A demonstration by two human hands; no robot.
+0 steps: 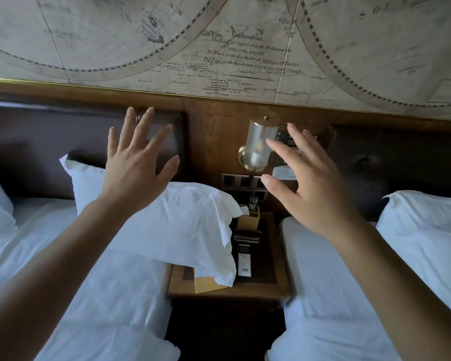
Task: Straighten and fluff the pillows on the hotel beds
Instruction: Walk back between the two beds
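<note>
Head view: both hands [138, 162] spread above pillow [182, 225].

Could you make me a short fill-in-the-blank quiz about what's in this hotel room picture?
1. Both the left hand and the right hand are held up with fingers spread, holding ____.
2. The middle pillow hangs off its bed over the wooden ____ between the beds.
3. The white remote lies on the nightstand, to the ____ of that pillow's drooping corner.
4. The wall above the headboards shows an old ____.

Missing words: nothing; nightstand; right; map
</note>
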